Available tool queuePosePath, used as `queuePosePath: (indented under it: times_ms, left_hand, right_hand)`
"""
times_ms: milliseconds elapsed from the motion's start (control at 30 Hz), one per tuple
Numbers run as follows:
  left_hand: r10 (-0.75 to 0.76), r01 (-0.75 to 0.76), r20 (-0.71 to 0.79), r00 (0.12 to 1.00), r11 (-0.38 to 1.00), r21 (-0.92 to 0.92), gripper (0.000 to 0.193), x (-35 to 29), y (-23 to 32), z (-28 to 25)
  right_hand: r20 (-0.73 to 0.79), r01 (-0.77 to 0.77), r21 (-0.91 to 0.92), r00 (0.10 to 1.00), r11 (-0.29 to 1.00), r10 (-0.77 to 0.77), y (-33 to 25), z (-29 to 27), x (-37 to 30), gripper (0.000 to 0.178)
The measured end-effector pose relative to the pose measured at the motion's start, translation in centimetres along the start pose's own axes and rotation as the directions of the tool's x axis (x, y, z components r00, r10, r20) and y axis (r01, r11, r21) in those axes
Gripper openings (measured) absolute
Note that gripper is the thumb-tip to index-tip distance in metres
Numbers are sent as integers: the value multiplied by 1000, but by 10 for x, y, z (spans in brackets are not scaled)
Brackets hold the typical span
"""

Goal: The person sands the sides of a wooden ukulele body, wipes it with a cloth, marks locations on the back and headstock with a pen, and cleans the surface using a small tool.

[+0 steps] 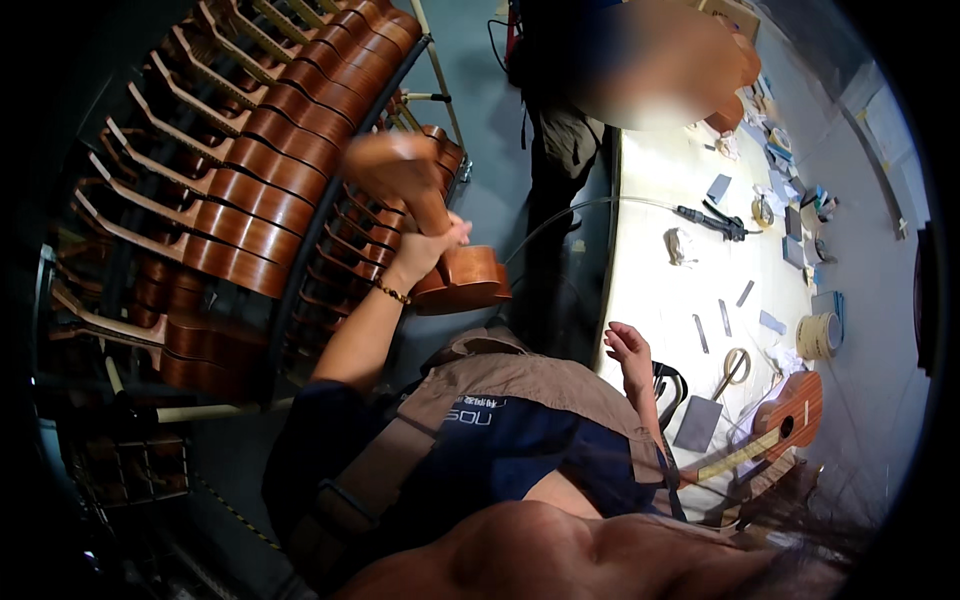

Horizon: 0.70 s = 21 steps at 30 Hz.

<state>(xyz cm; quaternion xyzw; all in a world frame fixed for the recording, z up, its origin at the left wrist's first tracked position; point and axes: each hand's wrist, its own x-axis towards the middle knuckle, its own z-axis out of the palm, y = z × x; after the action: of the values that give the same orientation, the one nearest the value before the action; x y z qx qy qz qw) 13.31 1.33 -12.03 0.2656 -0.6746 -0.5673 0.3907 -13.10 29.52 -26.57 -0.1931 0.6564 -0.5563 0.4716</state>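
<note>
My left hand [428,252] is wrapped round the neck of a brown wooden ukulele [465,278], beside the rack on the left. The ukulele's body hangs below the hand, and its other end rises above it, blurred. My right hand [629,352] is at the near left edge of the white worktable [655,260], fingers loosely spread and nothing in them. Closest to it on the table are a grey flat block [699,424] and a roll of tape [737,366]. A finished-looking ukulele [787,418] lies at the table's near right.
On the left stands a rack [330,185] filled with several brown ukuleles [262,215], their pale necks sticking out. Another person [565,140] stands at the far end of the worktable. A cable with a black tool [712,220], thin strips and tape rolls [818,336] lie there.
</note>
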Motion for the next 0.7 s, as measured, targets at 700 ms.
queuePosePath:
  times_ms: [700]
  left_hand:
    - [180, 22, 300, 937, 825, -565, 50, 64, 109, 76]
  right_hand:
    - [-245, 611, 290, 791, 736, -561, -70, -3, -39, 55]
